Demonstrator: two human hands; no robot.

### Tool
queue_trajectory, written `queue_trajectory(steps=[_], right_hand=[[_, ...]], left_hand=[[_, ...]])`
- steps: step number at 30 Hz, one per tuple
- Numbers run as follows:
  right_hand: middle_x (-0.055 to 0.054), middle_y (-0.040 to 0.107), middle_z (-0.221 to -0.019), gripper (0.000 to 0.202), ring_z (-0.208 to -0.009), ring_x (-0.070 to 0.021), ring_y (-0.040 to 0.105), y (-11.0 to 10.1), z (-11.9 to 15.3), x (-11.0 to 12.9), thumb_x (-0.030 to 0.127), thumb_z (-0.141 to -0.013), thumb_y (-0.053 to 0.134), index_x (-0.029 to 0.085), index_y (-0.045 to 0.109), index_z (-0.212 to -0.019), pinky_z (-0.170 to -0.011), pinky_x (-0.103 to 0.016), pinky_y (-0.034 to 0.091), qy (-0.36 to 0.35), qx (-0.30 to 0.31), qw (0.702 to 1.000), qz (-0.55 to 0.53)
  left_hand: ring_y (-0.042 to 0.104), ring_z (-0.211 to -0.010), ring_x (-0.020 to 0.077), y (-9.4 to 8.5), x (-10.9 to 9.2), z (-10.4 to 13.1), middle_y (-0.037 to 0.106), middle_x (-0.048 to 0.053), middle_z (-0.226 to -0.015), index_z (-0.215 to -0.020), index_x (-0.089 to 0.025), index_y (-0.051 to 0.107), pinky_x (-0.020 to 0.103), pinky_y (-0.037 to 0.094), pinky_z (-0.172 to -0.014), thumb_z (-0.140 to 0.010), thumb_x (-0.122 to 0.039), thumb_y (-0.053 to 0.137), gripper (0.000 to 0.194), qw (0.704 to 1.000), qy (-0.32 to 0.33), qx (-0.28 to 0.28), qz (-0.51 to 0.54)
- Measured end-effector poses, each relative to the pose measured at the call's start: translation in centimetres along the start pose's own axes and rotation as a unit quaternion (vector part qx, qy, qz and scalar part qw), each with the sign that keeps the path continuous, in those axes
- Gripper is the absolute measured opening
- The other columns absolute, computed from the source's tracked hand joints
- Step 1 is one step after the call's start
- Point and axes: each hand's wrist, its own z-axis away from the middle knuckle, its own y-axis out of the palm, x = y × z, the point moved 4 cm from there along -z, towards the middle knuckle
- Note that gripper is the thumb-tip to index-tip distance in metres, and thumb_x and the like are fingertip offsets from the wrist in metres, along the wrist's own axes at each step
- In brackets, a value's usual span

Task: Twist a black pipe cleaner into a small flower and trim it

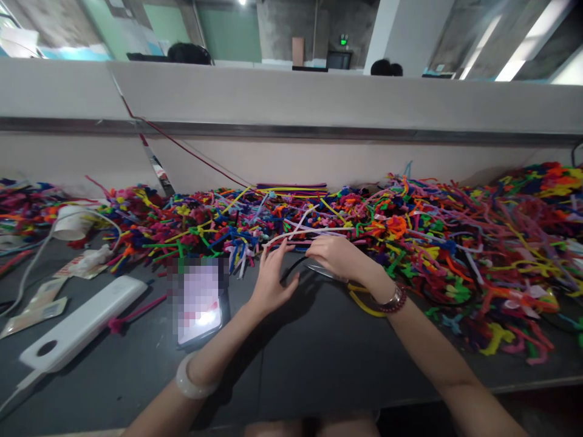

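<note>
The right hand (pixel 334 258) has its fingertips pinched together on the upper end of a thin black flexible stem (pixel 294 267), which slants down toward the left hand (pixel 272 280), whose thumb and fingers are spread apart; whether the left palm touches the stem, I cannot tell. To handle it well, pinch close to the part being shaped, let the left thumb and index finger steady the lower end, and bend in small, even turns, since a sharp kink would likely stay. The silver metal tool (pixel 324 272) lies just beneath the right hand, so keep the fingers off its edge. Counted: two hands, one black stem between them, one silver tool, one long white fuzzy stem (pixel 319 231) arching just beyond the fingertips, one lit phone (pixel 200 303) and one white plastic power bank-like case (pixel 84 321) left of the left hand. The multicoloured fuzzy stems (pixel 182 212) heaped beyond both hands are too tangled to count.
</note>
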Motion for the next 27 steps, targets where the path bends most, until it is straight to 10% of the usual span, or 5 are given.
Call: queue_trajectory(steps=[9, 13, 17, 23, 27], right_hand=[[-0.005, 0.064, -0.09, 0.019, -0.085, -0.0161, 0.056, -2.9, 1.4, -2.5, 0.017, -0.084, 0.047, 0.016, 0.064, -0.092, -0.076, -0.027, 0.041, 0.065, -0.051, 0.996, -0.025], [-0.005, 0.065, -0.09, 0.018, -0.085, -0.0165, 0.056, -3.2, 1.6, -2.5, 0.017, -0.084, 0.049, 0.016, 0.064, -0.093, -0.076, -0.028, 0.042, 0.07, -0.056, 0.996, -0.028], [-0.005, 0.065, -0.092, 0.019, -0.086, -0.0168, 0.057, -3.3, 1.5, -2.3, 0.016, -0.083, 0.049, 0.017, 0.064, -0.094, -0.077, -0.028, 0.042, 0.068, -0.058, 0.995, -0.037], [-0.005, 0.065, -0.091, 0.019, -0.085, -0.0168, 0.057, -3.3, 1.7, -2.3, 0.015, -0.083, 0.048, 0.017, 0.064, -0.092, -0.077, -0.028, 0.042, 0.075, -0.052, 0.994, -0.057], [-0.004, 0.065, -0.09, 0.019, -0.085, -0.0153, 0.058, -2.3, 1.0, -1.1, 0.014, -0.082, 0.048, 0.017, 0.065, -0.09, -0.078, -0.027, 0.042, 0.043, -0.025, 0.994, -0.1]], left_hand=[[0.057, -0.083, 0.0185, -0.3, 0.6, 0.0, 0.054, -0.006, -0.057, -0.133, -0.016, 0.02, 0.048, 0.02, -0.101, -0.071, -0.014, 0.05, 0.069, 0.998, -0.049, -0.022, -0.014], [0.039, -0.118, 0.0253, 0.3, 0.4, 0.0, 0.065, 0.005, -0.089, -0.137, -0.014, 0.002, 0.054, 0.005, -0.102, -0.067, -0.017, 0.053, 0.087, 0.998, -0.044, 0.042, -0.026], [0.027, -0.126, 0.0275, 0.3, 0.6, -0.2, 0.041, 0.012, -0.132, -0.136, -0.02, 0.011, 0.054, 0.005, -0.103, -0.068, -0.019, 0.053, 0.08, 0.996, -0.046, 0.055, -0.053], [0.053, -0.097, 0.0189, -0.4, 0.9, -0.1, 0.064, 0.001, -0.082, -0.128, -0.02, 0.031, 0.047, 0.016, -0.103, -0.077, -0.02, 0.05, 0.054, 0.998, -0.051, -0.02, -0.02], [0.055, -0.076, 0.0163, 0.3, 0.8, 0.0, 0.058, 0.001, -0.071, -0.116, -0.018, 0.048, 0.034, 0.04, -0.082, -0.078, -0.031, 0.053, 0.041, 0.999, -0.031, 0.035, -0.003]])
